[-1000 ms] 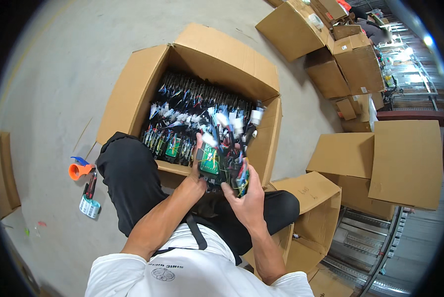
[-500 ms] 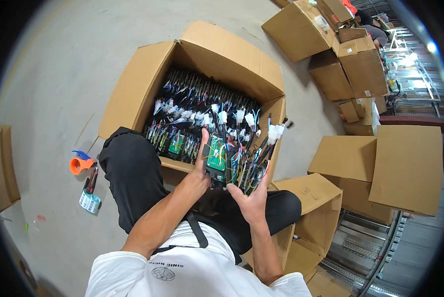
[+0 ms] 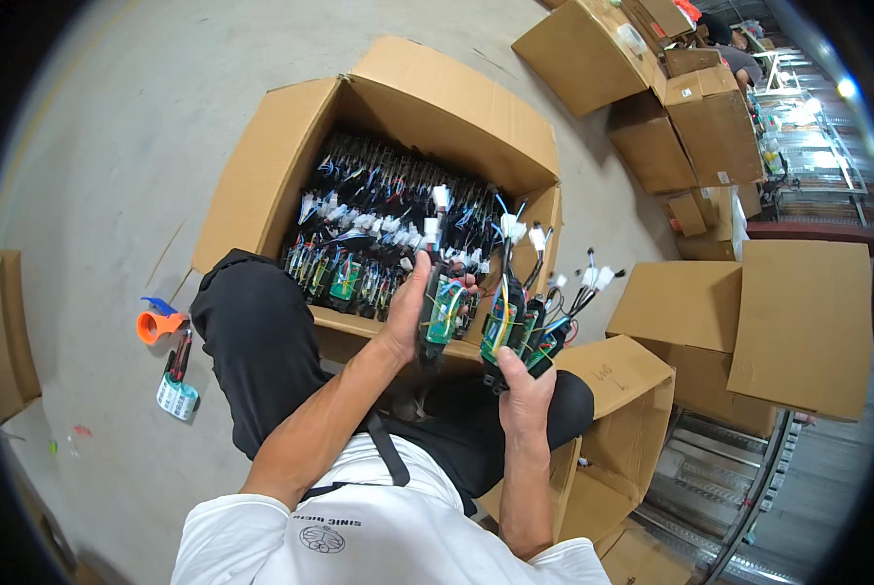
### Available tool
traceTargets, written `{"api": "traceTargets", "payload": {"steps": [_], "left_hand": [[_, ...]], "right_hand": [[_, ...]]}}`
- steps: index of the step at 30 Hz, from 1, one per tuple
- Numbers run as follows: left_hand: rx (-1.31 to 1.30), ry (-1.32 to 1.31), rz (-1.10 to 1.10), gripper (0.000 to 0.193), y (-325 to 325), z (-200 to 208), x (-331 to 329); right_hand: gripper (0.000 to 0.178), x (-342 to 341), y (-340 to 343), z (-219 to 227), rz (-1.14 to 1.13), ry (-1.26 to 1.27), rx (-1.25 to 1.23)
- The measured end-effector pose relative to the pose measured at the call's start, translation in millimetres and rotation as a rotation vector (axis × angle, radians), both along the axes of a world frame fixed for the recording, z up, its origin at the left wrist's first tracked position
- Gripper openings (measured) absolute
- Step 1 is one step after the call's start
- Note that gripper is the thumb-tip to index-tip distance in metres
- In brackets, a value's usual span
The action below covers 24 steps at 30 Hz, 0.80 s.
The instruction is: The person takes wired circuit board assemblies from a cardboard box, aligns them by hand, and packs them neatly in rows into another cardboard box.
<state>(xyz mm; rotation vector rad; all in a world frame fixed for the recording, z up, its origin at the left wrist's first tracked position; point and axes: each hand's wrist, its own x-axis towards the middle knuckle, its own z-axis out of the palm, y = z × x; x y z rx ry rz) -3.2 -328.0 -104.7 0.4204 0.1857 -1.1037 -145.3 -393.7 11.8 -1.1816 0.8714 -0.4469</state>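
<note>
At frame centre, one cluster is now two separate portions: the left hand (image 3: 406, 310) has fingers clamped on at least one wired circuit board (image 3: 445, 314); the right hand (image 3: 526, 400) clamps several more boards (image 3: 501, 324).

On the grey floor (image 3: 86, 244) at left, an orange ring-shaped tool (image 3: 172, 322) with a blue part (image 3: 160, 305); nearby, red-and-black handles (image 3: 179, 357) and a pale labelled piece (image 3: 176, 399). Stacked at upper right, brown cartons (image 3: 715, 132); at lower right, ribbed silver metal (image 3: 712, 480).
</note>
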Motion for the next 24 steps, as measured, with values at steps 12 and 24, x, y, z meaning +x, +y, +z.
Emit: {"api": "traceTargets", "payload": {"steps": [12, 24], "left_hand": [[0.362, -1.046, -0.084, 0.089, 22.5, 30.6, -7.8], [0.300, -1.579, -0.155, 0.078, 37.8, 92.9, -4.4]], "right_hand": [[0.052, -1.6, 6.2, -38.0, -0.027, -0.129, 0.235], [0.057, -18.8, 16.0, -48.2, -0.034, -0.343, 0.535]]}}
